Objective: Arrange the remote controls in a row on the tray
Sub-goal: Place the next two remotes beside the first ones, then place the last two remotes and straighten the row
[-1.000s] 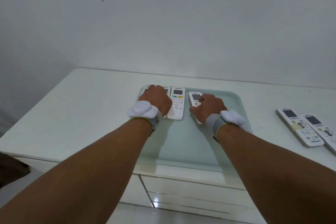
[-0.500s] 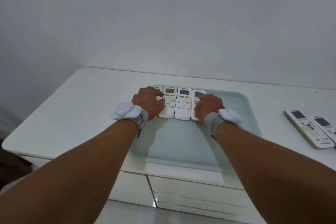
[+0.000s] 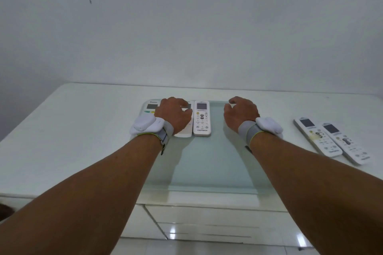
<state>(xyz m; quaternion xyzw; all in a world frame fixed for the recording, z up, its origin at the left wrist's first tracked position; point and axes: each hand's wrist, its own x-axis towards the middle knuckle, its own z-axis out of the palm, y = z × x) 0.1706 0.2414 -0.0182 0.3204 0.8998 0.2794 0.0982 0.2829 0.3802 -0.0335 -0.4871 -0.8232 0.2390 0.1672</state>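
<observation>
Neither hand grips: left hand point(image 3: 174, 116) rests flat on the remote controls point(image 3: 202, 117) rowed at the tray point(image 3: 209, 163) far-left corner; right hand point(image 3: 241, 114) hovers open, empty. Risk: pressure skews the row; two remotes point(image 3: 331, 141) remain on the counter point(image 3: 72, 130) right edge.

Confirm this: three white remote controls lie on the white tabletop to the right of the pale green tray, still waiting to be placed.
Not quite. The head view shows two white remote controls, not three, lying side by side on the white tabletop to the right of the pale green tray. The rest holds: neither has been placed on the tray yet.
</observation>
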